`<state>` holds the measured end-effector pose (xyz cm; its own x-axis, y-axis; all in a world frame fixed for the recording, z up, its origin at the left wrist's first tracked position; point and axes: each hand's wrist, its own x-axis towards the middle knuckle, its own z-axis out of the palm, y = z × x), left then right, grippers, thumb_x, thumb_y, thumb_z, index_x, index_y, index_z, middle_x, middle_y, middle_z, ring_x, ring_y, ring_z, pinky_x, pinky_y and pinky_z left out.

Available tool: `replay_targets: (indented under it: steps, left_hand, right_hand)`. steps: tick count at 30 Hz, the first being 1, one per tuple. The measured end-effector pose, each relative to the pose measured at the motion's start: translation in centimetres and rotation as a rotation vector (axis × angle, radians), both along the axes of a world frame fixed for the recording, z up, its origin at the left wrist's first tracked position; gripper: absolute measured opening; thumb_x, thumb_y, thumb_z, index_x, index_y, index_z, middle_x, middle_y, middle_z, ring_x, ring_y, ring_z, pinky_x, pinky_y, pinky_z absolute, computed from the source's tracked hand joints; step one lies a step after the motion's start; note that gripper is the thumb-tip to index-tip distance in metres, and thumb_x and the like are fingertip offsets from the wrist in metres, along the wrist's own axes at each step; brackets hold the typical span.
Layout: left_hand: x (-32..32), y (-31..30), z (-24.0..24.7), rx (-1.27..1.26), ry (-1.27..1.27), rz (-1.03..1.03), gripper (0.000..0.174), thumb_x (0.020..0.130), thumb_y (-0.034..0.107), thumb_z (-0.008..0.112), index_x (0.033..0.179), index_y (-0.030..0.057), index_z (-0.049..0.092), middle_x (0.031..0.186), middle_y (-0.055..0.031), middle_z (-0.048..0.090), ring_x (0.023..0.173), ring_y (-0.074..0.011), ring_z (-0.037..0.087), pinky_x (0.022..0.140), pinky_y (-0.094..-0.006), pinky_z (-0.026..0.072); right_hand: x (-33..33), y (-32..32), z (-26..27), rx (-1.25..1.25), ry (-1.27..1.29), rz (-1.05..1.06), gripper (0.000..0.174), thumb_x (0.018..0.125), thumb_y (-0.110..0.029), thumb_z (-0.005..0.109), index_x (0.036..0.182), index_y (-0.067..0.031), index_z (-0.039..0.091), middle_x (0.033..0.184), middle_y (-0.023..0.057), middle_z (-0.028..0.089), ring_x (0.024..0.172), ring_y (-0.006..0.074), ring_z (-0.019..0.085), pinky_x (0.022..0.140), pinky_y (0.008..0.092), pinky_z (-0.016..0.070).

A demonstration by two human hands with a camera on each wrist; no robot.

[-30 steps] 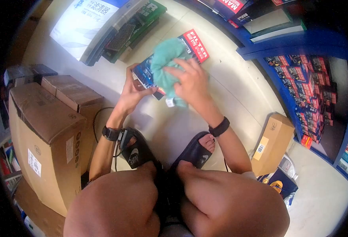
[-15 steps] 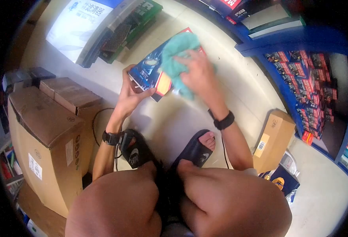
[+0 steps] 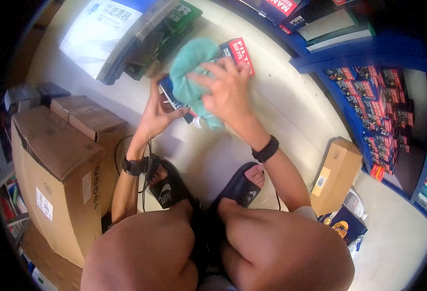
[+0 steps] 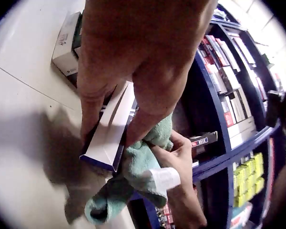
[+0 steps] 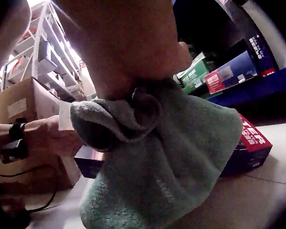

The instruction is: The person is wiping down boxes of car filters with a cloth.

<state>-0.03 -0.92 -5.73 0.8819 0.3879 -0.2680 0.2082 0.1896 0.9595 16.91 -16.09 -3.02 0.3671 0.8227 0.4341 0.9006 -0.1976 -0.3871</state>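
Note:
A flat filter box (image 3: 242, 56), dark blue with a red end marked FILTER, is held at its near left end by my left hand (image 3: 154, 115). The thumb lies over one face and the fingers go behind the box. In the left wrist view the box's pale narrow side (image 4: 112, 126) shows between thumb and fingers. My right hand (image 3: 229, 94) holds a bunched green cloth (image 3: 187, 60) against the box's upper face, hiding most of its print. A white tag (image 4: 166, 178) hangs from the cloth. In the right wrist view the cloth (image 5: 167, 162) drapes wide over the box.
Cardboard cartons (image 3: 53, 165) stand on the left. More filter boxes (image 3: 160, 43) and a white carton (image 3: 94, 39) are at the far left. Blue shelving (image 3: 363, 60) with stacked boxes lines the right. A small carton (image 3: 336, 169) lies by my right forearm; a cable (image 3: 116, 150) loops near the left.
The right hand with the cloth went toward the box's red end, then back left toward my left hand. The left hand keeps its grip on the box.

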Motion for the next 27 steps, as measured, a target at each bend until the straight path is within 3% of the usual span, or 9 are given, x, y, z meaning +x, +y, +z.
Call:
replay_targets:
  steps: [8,12,19,24,27]
  left_hand:
    - [-0.2,-1.2,-0.5,-0.035,-0.047,0.052,0.091,0.086,-0.007,0.085,0.153,0.0089,0.027,0.137,-0.0146,0.060,0.118,-0.0219,0.070,0.097,-0.0379,0.0620]
    - [-0.5,-1.2,-0.9,0.046,0.000,0.034,0.090,0.086,-0.007,0.085,0.152,0.0090,0.027,0.137,-0.0144,0.059,0.118,-0.0217,0.069,0.097,-0.0374,0.0620]
    - [-0.5,-1.1,-1.2,0.093,0.002,0.017,0.093,0.082,-0.009,0.083,0.153,0.0091,0.025,0.135,-0.0146,0.058,0.118,-0.0220,0.068,0.095,-0.0367,0.0622]
    - [-0.7,-1.2,-1.0,0.175,0.001,0.005,0.093,0.082,-0.013,0.082,0.153,0.0092,0.025,0.136,-0.0145,0.058,0.120,-0.0228,0.068,0.094,-0.0366,0.0627]
    - [-0.4,-1.0,-0.5,0.051,0.039,0.017,0.092,0.084,-0.010,0.084,0.153,0.0092,0.026,0.136,-0.0146,0.059,0.118,-0.0223,0.069,0.095,-0.0364,0.0628]
  right_hand:
    - [9.0,-0.7,-4.0,-0.072,-0.046,-0.373,0.046,0.073,-0.011,0.078,0.117,-0.0241,0.086,0.121,0.0098,0.078,0.113,0.0289,0.063,0.103,0.0481,0.0393]
    - [8.1,-0.7,-3.7,-0.052,-0.087,-0.353,0.047,0.072,-0.009,0.077,0.117,-0.0215,0.086,0.121,0.0106,0.078,0.112,0.0303,0.064,0.102,0.0472,0.0427]
    - [-1.3,-0.7,0.4,0.020,0.088,0.034,0.051,0.067,-0.004,0.077,0.116,-0.0174,0.085,0.118,0.0107,0.075,0.112,0.0302,0.063,0.103,0.0468,0.0461]
    - [-1.3,-1.2,-0.3,0.041,0.051,-0.026,0.051,0.067,-0.005,0.078,0.116,-0.0205,0.085,0.119,0.0084,0.075,0.110,0.0284,0.062,0.103,0.0447,0.0449]
    - [1.5,-1.6,-1.8,0.020,0.019,-0.123,0.050,0.069,-0.008,0.078,0.116,-0.0238,0.086,0.124,0.0064,0.076,0.113,0.0282,0.062,0.102,0.0440,0.0441]
